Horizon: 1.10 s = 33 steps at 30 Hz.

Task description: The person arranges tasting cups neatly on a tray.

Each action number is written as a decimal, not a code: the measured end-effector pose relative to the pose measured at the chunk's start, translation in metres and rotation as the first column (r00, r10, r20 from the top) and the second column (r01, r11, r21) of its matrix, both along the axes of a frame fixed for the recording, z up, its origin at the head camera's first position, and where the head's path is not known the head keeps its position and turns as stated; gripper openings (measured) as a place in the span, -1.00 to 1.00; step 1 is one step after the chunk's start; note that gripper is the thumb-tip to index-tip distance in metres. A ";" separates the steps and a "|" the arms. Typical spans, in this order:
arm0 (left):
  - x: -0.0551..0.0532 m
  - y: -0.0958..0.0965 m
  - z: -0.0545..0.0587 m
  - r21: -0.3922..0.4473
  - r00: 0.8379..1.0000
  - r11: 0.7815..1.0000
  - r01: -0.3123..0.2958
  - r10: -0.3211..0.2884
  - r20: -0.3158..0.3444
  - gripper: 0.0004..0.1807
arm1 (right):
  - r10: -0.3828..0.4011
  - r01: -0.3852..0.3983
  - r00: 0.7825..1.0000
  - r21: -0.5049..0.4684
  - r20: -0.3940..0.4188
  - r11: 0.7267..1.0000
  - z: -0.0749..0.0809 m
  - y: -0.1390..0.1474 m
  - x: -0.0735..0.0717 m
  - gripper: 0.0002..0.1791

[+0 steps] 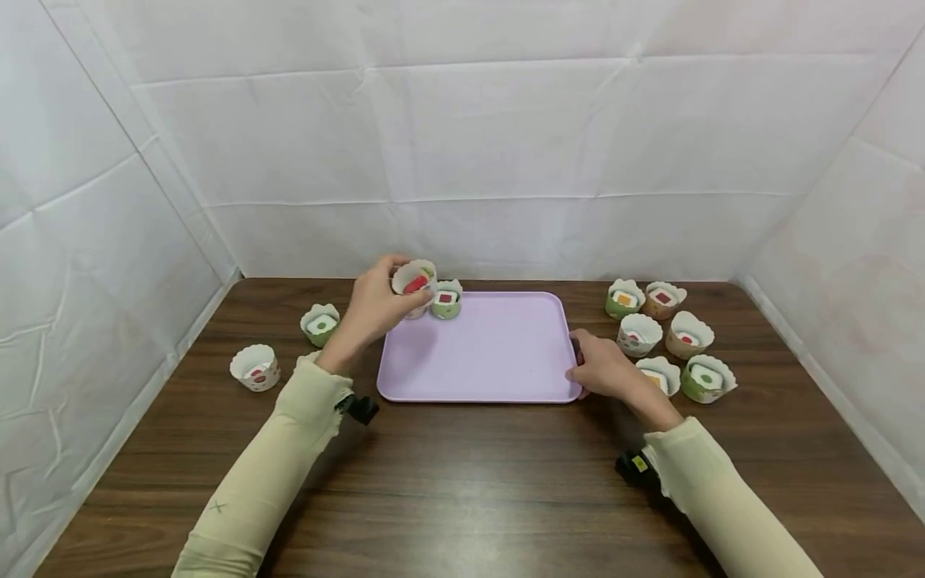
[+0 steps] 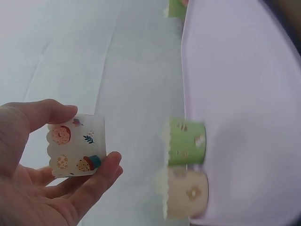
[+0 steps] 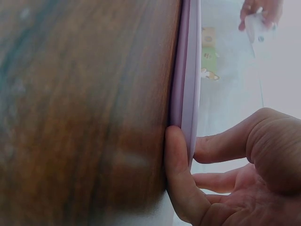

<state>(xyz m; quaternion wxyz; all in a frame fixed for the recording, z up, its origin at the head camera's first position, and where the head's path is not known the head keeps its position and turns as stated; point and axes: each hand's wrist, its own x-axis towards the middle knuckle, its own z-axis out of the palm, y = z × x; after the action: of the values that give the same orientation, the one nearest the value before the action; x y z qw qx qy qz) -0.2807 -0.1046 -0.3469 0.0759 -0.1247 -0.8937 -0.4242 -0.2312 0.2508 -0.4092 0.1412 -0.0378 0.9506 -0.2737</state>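
My left hand (image 1: pixel 381 299) pinches a white paper baking cup (image 2: pixel 77 146) printed with doughnuts and cupcakes, raised above the far left corner of a lilac tray (image 1: pixel 480 353). Something red and a bit of green show inside this cup. A green paper cup (image 1: pixel 446 299) with a white piece marked by a red square stands on the tray there. Beside it is a beige cup (image 2: pixel 187 194), mostly hidden in the head view by the held one. At the tray's right edge, the thumb and fingers of my right hand (image 1: pixel 605 368) grip the rim.
Left of the tray stand a green cup (image 1: pixel 320 324) and a white cup (image 1: pixel 256 368). Several more filled cups, among them an orange-marked green one (image 1: pixel 625 299) and a beige one (image 1: pixel 689 335), stand to the right, close to my right hand. White sheeting (image 1: pixel 491 144) rises behind the wooden table (image 1: pixel 462 490).
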 end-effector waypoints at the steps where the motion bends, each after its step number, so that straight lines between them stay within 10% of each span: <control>1: -0.002 0.005 0.001 -0.003 1.000 1.000 0.011 -0.011 0.000 -0.30 | 0.000 0.000 1.000 0.002 0.000 1.000 0.000 0.000 0.000 -0.18; 16: -0.021 0.074 -0.002 -0.120 0.990 0.983 0.139 -0.136 0.032 -0.35 | -0.011 0.012 1.000 -0.018 0.008 1.000 0.001 0.001 0.001 -0.19; 33: -0.052 0.093 -0.010 -0.206 0.981 0.959 0.193 -0.184 0.060 -0.46 | -0.006 0.006 1.000 -0.019 -0.002 1.000 0.000 0.001 0.000 -0.18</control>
<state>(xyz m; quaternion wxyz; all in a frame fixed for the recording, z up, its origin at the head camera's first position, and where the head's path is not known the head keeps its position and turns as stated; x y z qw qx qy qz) -0.3328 -0.0113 -0.3566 0.0037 -0.2081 -0.9190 -0.3348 -0.2313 0.2514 -0.4091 0.1390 -0.0368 0.9482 -0.2832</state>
